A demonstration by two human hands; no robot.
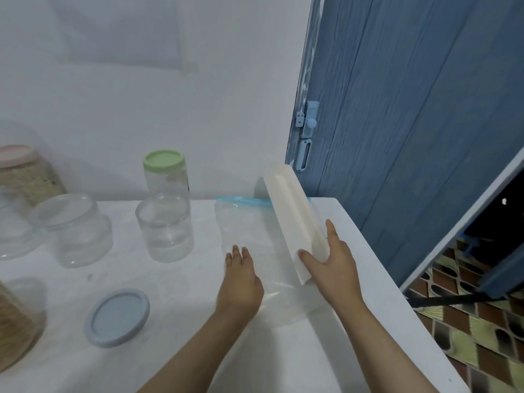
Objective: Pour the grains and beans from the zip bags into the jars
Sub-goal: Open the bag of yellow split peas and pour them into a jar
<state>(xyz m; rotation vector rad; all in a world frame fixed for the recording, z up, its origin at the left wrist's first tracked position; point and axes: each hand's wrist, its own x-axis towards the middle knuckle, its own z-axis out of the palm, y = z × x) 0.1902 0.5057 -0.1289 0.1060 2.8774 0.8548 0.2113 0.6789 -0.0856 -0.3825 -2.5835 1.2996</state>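
An empty clear zip bag point(243, 222) with a blue seal strip lies flat on the white table point(175, 350). My left hand point(241, 282) rests flat on its near part, fingers straight. My right hand point(331, 262) grips the near end of a long cream plastic tray point(292, 211), tilted up on its edge over the bag's right side. An open clear jar point(166, 228) stands left of the bag, with a green-lidded empty jar point(166, 177) behind it. A grey-blue lid point(117, 317) lies loose in front.
Another open clear jar point(75, 231) stands at the left, a pink-lidded jar of grains point(27, 174) behind it. A grain-filled jar point(14, 327) sits at the left edge. The table's right edge drops off beside a blue door point(411, 123).
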